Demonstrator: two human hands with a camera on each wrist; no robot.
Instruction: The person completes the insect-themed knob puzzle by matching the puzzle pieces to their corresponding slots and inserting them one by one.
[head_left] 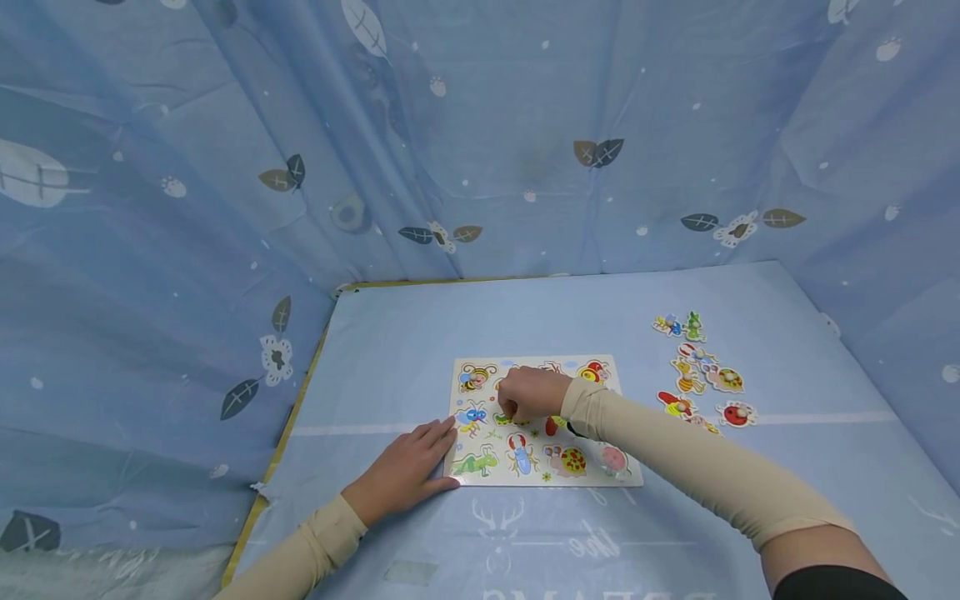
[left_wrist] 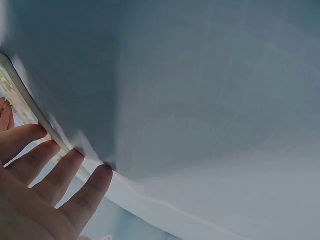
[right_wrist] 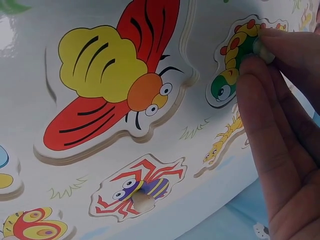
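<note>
A flat yellow-and-green caterpillar (right_wrist: 234,56) is pinched by its pale knob (right_wrist: 265,52) under the right hand (head_left: 534,393); the white oblong board (head_left: 491,482) is touched by the left hand (head_left: 405,467), stretched straight. Fitting seems underway; pushing down seems needed.

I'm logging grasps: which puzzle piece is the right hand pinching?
The green-faced caterpillar piece; the right hand pinches its knob, while the spider piece sits untouched.
</note>
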